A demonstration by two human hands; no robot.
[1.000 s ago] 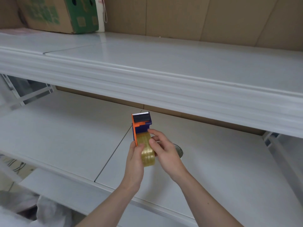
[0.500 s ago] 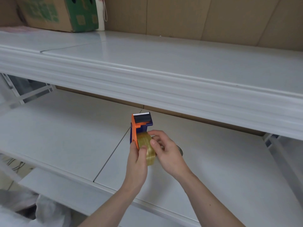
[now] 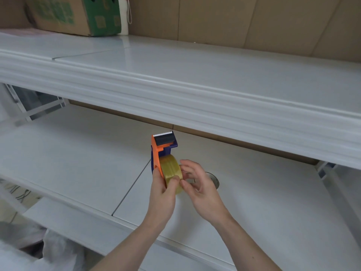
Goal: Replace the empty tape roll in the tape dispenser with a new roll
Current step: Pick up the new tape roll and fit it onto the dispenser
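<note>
An orange and dark blue tape dispenser (image 3: 158,151) with a toothed metal blade on top stands upright above the lower shelf. My left hand (image 3: 163,189) grips its lower body, thumb pressed on the yellowish clear tape roll (image 3: 172,170) seated in it. My right hand (image 3: 199,185) is at the roll's right side, fingers spread and curled, fingertips touching the roll's edge. Behind my right hand a grey ring, perhaps the empty roll (image 3: 214,179), lies on the shelf, mostly hidden.
The white lower shelf (image 3: 78,163) has a dark seam running toward me. A thick white upper shelf (image 3: 195,94) overhangs it just above the dispenser. A green and brown cardboard box (image 3: 78,14) sits at the upper shelf's back left. White plastic bags (image 3: 39,251) lie at bottom left.
The dispenser has turned a little, showing more of the roll's face. My right hand's fingers have loosened from the top of the roll and shifted to its right side.
</note>
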